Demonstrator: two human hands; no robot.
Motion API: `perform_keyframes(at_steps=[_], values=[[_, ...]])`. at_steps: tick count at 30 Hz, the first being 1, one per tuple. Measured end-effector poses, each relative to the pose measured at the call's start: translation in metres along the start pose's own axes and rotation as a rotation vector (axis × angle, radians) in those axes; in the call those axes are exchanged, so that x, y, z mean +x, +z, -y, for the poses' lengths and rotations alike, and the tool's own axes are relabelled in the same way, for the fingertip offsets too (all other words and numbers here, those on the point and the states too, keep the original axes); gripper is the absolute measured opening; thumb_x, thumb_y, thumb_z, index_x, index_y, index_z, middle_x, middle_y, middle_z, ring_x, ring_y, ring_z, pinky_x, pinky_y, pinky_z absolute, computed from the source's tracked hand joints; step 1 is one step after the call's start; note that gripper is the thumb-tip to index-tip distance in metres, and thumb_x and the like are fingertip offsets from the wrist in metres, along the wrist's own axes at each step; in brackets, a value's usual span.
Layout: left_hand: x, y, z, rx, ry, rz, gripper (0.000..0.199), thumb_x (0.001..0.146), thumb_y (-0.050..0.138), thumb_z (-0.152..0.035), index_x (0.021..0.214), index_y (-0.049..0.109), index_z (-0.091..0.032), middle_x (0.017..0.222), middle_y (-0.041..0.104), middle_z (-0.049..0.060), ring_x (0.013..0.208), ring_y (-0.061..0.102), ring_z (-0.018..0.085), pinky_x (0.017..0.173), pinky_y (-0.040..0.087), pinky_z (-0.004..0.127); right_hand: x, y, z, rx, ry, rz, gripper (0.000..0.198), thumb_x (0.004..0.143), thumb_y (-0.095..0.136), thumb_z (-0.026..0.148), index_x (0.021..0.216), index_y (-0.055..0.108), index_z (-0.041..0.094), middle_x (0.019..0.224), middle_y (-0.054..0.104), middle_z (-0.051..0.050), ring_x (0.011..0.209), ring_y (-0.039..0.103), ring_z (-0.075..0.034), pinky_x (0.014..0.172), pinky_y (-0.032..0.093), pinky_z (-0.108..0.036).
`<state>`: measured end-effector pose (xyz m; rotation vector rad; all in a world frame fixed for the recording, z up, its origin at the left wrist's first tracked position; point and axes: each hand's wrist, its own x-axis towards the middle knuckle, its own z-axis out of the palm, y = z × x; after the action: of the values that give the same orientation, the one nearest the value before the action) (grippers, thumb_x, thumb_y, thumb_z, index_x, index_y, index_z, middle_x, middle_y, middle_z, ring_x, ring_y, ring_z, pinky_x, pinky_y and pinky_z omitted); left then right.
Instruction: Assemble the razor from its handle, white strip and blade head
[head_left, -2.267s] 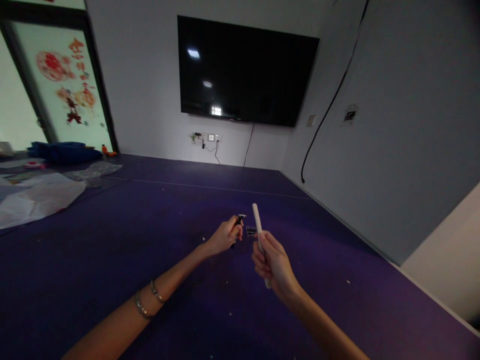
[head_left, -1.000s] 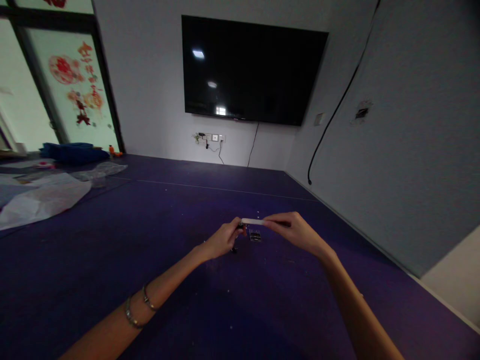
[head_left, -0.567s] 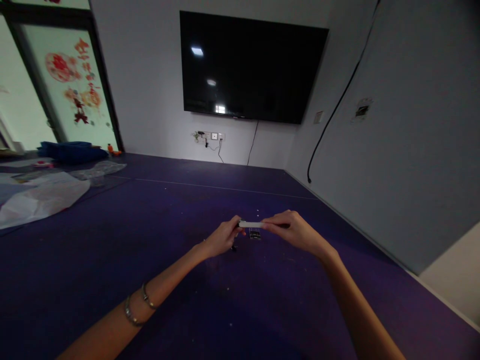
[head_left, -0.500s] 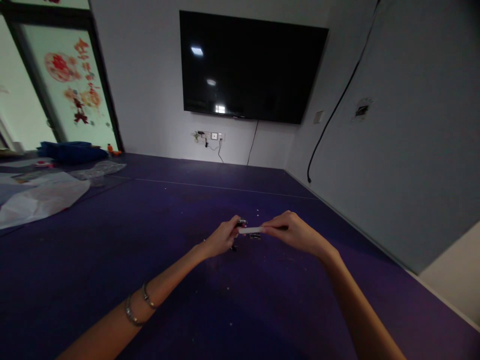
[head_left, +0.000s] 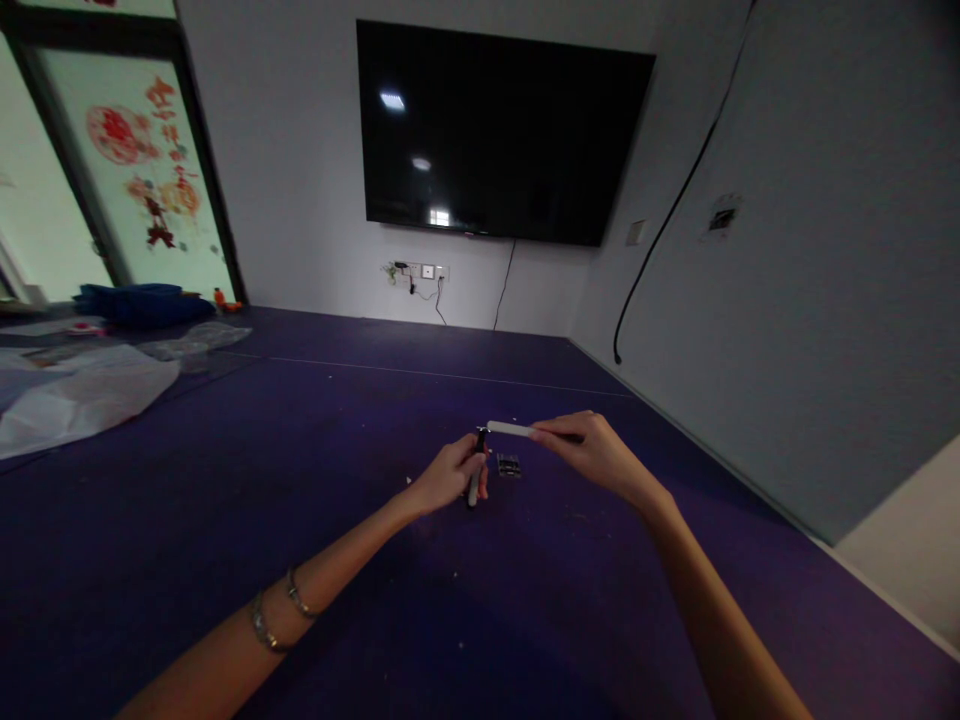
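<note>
My left hand (head_left: 450,475) is closed around the handle of a small T-shaped razor (head_left: 481,440), its head pointing up and its dark-and-pale handle showing below the fingers. Between the thumb and fingers of my right hand (head_left: 581,440) is a slim, flat white stick (head_left: 510,429), with a dark end showing behind the fingers. The stick's free tip is right at the razor's head; whether they touch I cannot tell. Just right of my left hand, a small clear-and-black case (head_left: 509,466) lies on the purple surface.
Small white bits dot the purple surface (head_left: 300,540). Clear plastic wrapping (head_left: 199,340) and a white sheet (head_left: 90,405) lie at left, near a dark blue bundle (head_left: 142,303). A black cable (head_left: 660,235) hangs at right, and a television (head_left: 502,130) is on the wall.
The white stick has risen and moved slightly right with my right hand, its tip now at the razor's head. My left hand has turned the razor more upright, and the case shows more fully.
</note>
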<state>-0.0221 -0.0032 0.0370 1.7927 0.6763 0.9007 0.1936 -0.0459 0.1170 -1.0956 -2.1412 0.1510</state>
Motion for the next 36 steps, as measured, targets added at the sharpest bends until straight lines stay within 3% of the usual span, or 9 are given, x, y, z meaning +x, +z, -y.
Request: perform_keyframes(at_steps=[4, 9, 14, 21, 26, 31, 36], values=[[0.001, 0.006, -0.003, -0.209, -0.249, 0.014, 0.010, 0.087, 0.040, -0.026, 0.085, 0.039, -0.017, 0.060, 0.055, -0.002, 0.048, 0.060, 0.013, 0.044, 0.043, 0.021, 0.002, 0.011, -0.014, -0.024, 0.007, -0.040, 0.025, 0.084, 0.052, 0.034, 0.092, 0.072, 0.021, 0.089, 0.072, -0.005, 0.077, 0.066, -0.020, 0.070, 0.050, -0.030], [-0.002, 0.011, -0.013, -0.243, -0.383, 0.046, 0.008, 0.087, 0.038, -0.021, 0.084, 0.041, -0.015, 0.062, 0.054, 0.000, 0.049, 0.061, 0.015, 0.044, 0.046, 0.024, 0.001, 0.026, -0.026, 0.068, 0.025, -0.009, 0.025, 0.084, 0.052, 0.035, 0.094, 0.071, 0.022, 0.092, 0.072, -0.004, 0.080, 0.066, -0.020, 0.072, 0.050, -0.029], [-0.004, 0.014, -0.017, -0.283, -0.430, 0.101, 0.008, 0.087, 0.035, -0.017, 0.082, 0.041, -0.014, 0.062, 0.054, 0.000, 0.050, 0.062, 0.016, 0.047, 0.049, 0.029, 0.000, 0.036, -0.040, 0.107, 0.068, 0.050, 0.025, 0.082, 0.053, 0.037, 0.092, 0.072, 0.023, 0.090, 0.072, -0.003, 0.081, 0.066, -0.021, 0.073, 0.050, -0.030], [-0.003, 0.015, -0.013, -0.327, -0.481, 0.076, 0.006, 0.086, 0.036, -0.018, 0.084, 0.040, -0.014, 0.062, 0.055, 0.001, 0.051, 0.061, 0.017, 0.052, 0.050, 0.034, -0.001, 0.042, -0.048, 0.060, 0.121, -0.035, 0.026, 0.082, 0.054, 0.038, 0.093, 0.071, 0.023, 0.091, 0.072, -0.005, 0.081, 0.066, -0.020, 0.075, 0.049, -0.031], [-0.003, 0.015, -0.013, -0.358, -0.487, 0.071, 0.004, 0.086, 0.036, -0.017, 0.086, 0.039, -0.014, 0.062, 0.055, 0.000, 0.052, 0.062, 0.016, 0.054, 0.051, 0.036, -0.001, 0.049, -0.051, 0.188, 0.131, 0.062, 0.027, 0.082, 0.053, 0.039, 0.092, 0.071, 0.023, 0.093, 0.071, -0.004, 0.086, 0.065, -0.021, 0.077, 0.049, -0.032], [-0.002, 0.015, -0.010, -0.369, -0.496, 0.071, 0.002, 0.085, 0.039, -0.017, 0.085, 0.039, -0.014, 0.062, 0.054, -0.001, 0.051, 0.061, 0.017, 0.054, 0.051, 0.037, -0.003, 0.050, -0.054, 0.122, 0.198, -0.003, 0.027, 0.081, 0.054, 0.039, 0.092, 0.072, 0.023, 0.096, 0.071, -0.005, 0.088, 0.065, -0.022, 0.077, 0.049, -0.033], [-0.002, 0.015, -0.012, -0.367, -0.509, 0.066, 0.003, 0.085, 0.037, -0.016, 0.085, 0.040, -0.014, 0.062, 0.054, 0.000, 0.051, 0.062, 0.017, 0.055, 0.051, 0.038, -0.003, 0.050, -0.052, 0.189, 0.159, 0.077, 0.028, 0.080, 0.054, 0.041, 0.090, 0.072, 0.023, 0.089, 0.072, -0.003, 0.080, 0.066, -0.021, 0.070, 0.049, -0.029]])
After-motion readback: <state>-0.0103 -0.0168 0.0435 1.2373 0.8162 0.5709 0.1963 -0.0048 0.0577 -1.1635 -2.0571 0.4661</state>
